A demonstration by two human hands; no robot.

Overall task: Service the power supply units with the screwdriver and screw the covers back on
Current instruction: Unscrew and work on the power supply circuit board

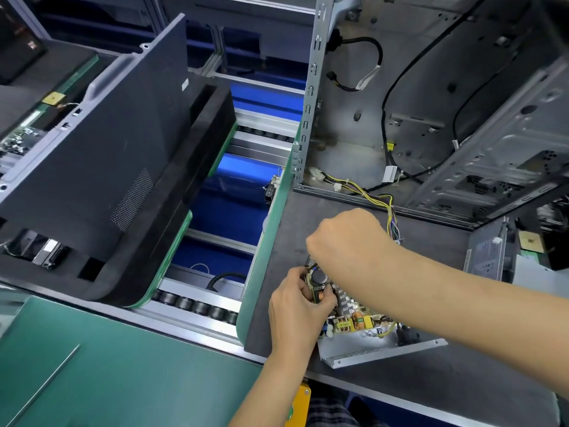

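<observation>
- The open power supply unit (363, 326) lies flat on the dark bench (431, 386), right under both hands. Its cover is off, so the board and small parts show.
- I think it is fairly heavy and stiff, because the tray is bent metal. The metal edges may be sharp.
- The parts on top look easy to break: a black can, copper coils and thin wires. It is best to hold it by the metal tray sides, not by these parts.
- The left hand (297, 306) is at the near left end, with its fingers curled round the parts on the board there.
- The right hand (345, 234) is just past the left one, closed in a fist over the far end. What it grips is hidden, so I cannot tell if it has the screwdriver.
- A bunch of colored wires (388, 208) runs away from the right hand into the big gray computer case (462, 118).
- Count: one open unit, two hands, one case, one wire bunch. No loose cover or screws can be seen.
- A second gray box (486, 257), maybe another unit, stands far right of the right hand.
</observation>
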